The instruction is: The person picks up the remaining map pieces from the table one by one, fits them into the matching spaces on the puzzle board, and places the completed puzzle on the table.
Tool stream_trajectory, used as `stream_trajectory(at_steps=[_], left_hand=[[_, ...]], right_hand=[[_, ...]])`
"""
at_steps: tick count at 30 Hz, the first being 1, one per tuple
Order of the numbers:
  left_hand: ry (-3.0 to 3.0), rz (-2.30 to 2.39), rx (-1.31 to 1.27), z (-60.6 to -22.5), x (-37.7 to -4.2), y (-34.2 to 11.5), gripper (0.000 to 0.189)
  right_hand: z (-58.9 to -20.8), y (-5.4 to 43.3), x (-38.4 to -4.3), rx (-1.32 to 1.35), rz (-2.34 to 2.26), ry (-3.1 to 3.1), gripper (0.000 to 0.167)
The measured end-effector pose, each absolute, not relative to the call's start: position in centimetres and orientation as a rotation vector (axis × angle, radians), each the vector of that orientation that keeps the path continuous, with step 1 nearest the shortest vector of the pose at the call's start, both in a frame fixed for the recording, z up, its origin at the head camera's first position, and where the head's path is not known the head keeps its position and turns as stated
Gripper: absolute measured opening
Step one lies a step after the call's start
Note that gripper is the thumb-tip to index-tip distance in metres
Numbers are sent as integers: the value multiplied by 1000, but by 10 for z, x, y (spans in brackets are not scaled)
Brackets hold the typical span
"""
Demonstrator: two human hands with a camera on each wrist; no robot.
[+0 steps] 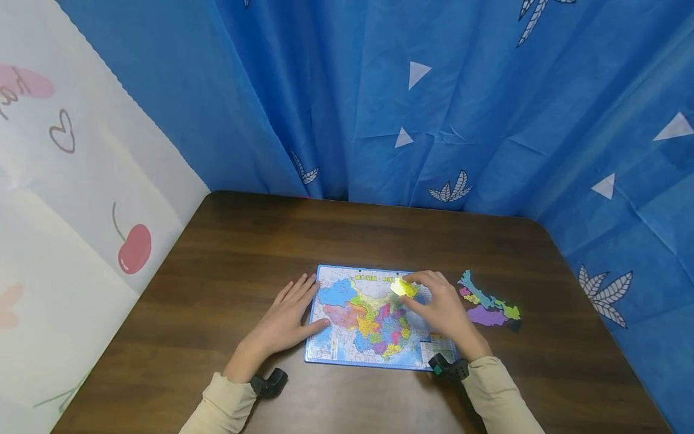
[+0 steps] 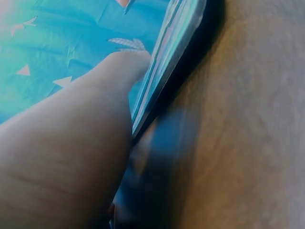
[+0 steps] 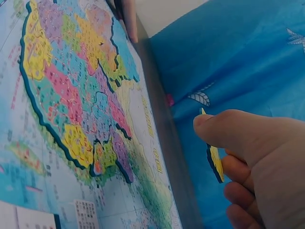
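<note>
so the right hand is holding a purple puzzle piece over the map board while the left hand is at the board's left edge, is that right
Not quite: the puzzle piece in the right hand is yellow, not purple, as the right wrist view shows. The left hand is indeed at the left edge of the map board.

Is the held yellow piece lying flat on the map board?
No: the right wrist view shows the right grip holding the yellow piece off the map board, blue curtain visible between them.
</note>
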State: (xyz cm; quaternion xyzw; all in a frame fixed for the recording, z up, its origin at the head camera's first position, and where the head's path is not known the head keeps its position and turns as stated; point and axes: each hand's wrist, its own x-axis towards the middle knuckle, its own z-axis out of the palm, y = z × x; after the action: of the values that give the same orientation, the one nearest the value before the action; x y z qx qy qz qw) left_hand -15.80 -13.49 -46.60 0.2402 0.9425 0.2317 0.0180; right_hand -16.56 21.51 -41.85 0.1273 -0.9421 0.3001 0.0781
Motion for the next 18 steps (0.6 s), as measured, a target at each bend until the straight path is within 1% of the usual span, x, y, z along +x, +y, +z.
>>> stream_trajectory(at_steps=[7,18], left_hand=[[2944,760,786,-466,-160,-135,86],[2916,744,789,-465,-159,-135,87]], right_hand=[[-419,210,-167,389,920,-2831,46],[-419,202,-169,410,956,-2836,45]])
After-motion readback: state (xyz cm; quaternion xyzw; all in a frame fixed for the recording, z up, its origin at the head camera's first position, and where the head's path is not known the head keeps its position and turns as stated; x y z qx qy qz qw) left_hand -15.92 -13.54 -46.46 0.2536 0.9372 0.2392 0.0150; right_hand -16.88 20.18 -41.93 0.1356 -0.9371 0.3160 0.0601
